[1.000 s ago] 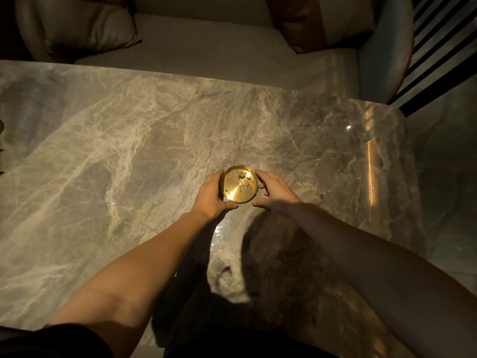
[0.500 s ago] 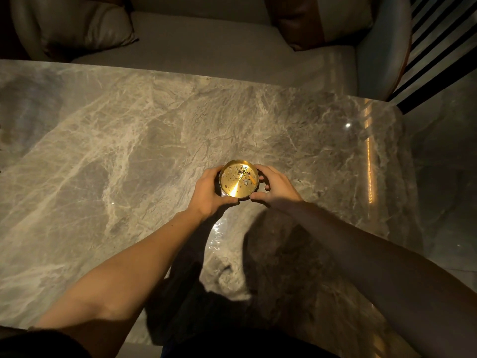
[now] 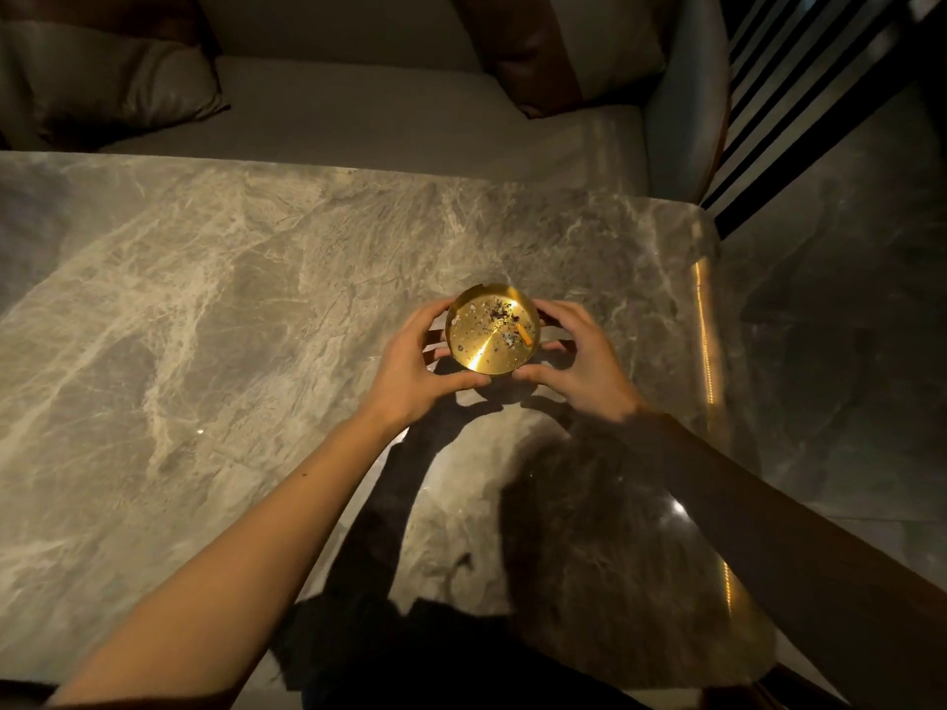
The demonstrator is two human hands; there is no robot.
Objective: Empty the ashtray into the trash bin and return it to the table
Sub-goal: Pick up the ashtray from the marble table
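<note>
A round gold ashtray (image 3: 484,345) with ash specks and an orange cigarette butt (image 3: 523,334) in it is held a little above the marble table (image 3: 205,310); its shadow falls on the stone below. My left hand (image 3: 412,366) grips its left side, thumb under the near rim. Around its right side curls my right hand (image 3: 576,358), fingers behind it and thumb at the near edge. No trash bin is in view.
A grey sofa seat (image 3: 358,115) runs along the table's far edge, with a cushion (image 3: 112,84) at left and a brown cushion (image 3: 517,48) at right. Dark floor (image 3: 830,299) and black slats (image 3: 799,94) lie beyond the table's right edge.
Both hands have closed around the ashtray and raised it off the table toward me; it looks larger and a shadow now shows under it.
</note>
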